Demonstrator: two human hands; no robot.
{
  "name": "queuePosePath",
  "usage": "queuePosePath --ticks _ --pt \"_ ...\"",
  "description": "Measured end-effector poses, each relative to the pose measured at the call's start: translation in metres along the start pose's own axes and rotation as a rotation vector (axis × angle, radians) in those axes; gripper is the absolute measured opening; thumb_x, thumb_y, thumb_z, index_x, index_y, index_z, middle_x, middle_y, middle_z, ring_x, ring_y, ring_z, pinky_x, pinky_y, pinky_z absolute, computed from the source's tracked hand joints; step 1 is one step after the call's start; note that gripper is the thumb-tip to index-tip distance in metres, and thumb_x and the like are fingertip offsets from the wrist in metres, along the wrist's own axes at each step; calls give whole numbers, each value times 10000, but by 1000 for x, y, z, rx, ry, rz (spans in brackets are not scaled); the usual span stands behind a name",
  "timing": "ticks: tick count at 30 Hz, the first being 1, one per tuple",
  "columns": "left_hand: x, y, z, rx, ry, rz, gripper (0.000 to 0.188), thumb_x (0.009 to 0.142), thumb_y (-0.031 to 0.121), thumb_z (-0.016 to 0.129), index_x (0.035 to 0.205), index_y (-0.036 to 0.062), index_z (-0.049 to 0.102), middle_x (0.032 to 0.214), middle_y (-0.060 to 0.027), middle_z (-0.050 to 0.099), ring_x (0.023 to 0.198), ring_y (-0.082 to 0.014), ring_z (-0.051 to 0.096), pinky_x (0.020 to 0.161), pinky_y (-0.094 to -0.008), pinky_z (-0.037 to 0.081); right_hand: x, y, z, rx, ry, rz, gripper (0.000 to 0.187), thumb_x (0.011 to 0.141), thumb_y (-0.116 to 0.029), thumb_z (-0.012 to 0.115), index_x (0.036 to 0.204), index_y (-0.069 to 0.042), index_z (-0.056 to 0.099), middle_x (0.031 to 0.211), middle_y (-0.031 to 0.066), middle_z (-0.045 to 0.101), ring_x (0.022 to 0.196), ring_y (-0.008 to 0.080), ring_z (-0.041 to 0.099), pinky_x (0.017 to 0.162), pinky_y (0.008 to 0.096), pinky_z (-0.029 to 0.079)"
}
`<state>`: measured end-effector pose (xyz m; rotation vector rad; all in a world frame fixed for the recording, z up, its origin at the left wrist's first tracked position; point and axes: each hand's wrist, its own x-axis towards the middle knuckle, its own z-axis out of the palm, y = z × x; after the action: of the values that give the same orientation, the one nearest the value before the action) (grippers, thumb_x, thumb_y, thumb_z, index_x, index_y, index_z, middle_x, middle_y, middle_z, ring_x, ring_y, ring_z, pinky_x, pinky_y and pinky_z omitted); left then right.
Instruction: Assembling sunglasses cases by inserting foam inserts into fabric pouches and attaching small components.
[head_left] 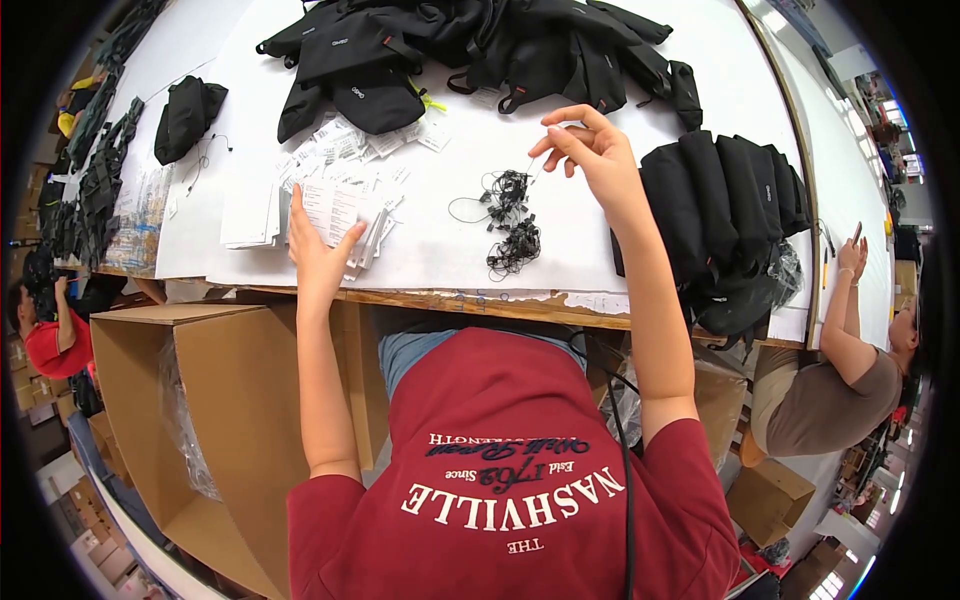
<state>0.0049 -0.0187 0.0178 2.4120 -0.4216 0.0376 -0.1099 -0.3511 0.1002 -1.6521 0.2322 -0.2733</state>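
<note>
My left hand (318, 255) grips a white printed card (333, 208) between thumb and fingers, over a messy heap of similar white paper tags (340, 145). A neater stack of white cards (252, 220) lies just left of that hand. Raised over the table, my right hand (598, 155) has its thumb and fingers drawn together; what they hold, if anything, is too fine to make out. Below and left of it lies a tangled pile of black tag strings (512, 225), with one loop spread out to the left.
Black bags (370, 60) are heaped at the far side. More black bags (725, 200) stand in a row on the right, beside clear plastic. One bag (188, 118) lies far left. A cardboard box (190, 400) stands below the table edge. A person (840, 390) works at right.
</note>
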Motion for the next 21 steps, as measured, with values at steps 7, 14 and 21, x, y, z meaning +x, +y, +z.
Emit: queuePosePath --ticks 7,14,21 --pt "1 8 -5 -148 106 -47 953 740 329 796 1464 42 246 1426 -243 358 1310 -379 347 1086 -470 268 -11 -15 0 -77 63 -197 139 905 -92 592 1025 -23 586 962 97 721 872 152 681 677 224 481" --pt "-12 40 -15 -392 133 -80 820 777 186 773 1428 25 301 1274 -166 454 1138 -265 490 969 -386 410 -16 -26 -5 -473 327 -302 104 834 -151 710 830 -62 657 765 6 714 738 80 672 591 207 453" --pt "-30 35 4 -718 -78 -87 330 800 32 673 1099 -18 543 1043 -54 513 908 -147 552 808 -275 471 -33 -32 -8 -653 275 -209 120 797 -164 740 814 -63 676 783 10 661 589 86 528 538 221 407"
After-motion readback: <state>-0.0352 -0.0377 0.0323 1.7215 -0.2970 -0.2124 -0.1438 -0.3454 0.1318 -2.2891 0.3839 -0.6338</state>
